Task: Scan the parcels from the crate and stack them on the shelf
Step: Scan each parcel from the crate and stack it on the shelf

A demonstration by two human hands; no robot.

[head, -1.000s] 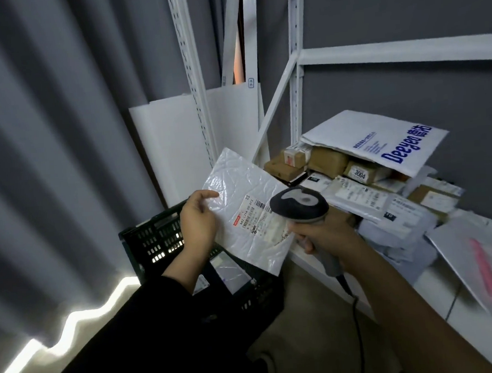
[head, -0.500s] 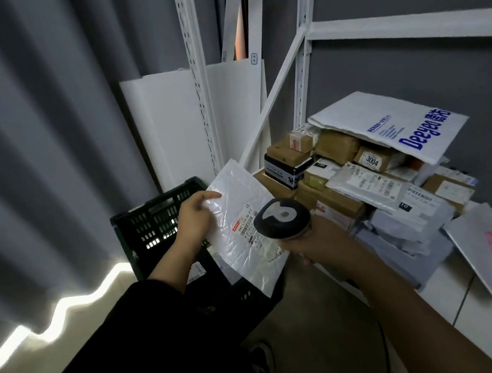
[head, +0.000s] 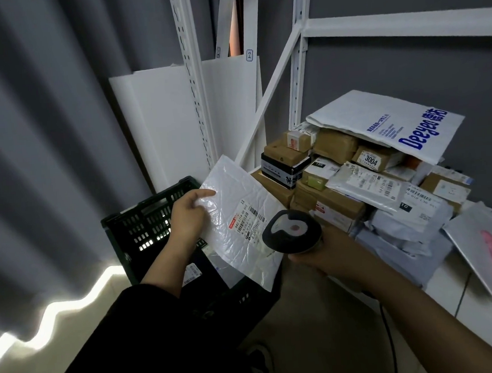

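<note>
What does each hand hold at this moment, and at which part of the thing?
The left hand holds the white plastic mailer, grip on its left edge. The right hand holds the barcode scanner, grip on its handle below the head.

dim, soft; bright strip under curtain [head: 30,170].

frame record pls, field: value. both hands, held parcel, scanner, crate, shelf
left hand: pinches white bubble mailer by its left edge, label facing the camera
right hand: grips barcode scanner, head beside the mailer's label
crate: black, slatted, under the mailer, at least one labelled parcel inside
shelf: white, piled with boxes and bags, Deeyeo bag on top
stage: scanning, mailer not yet shelved
</note>
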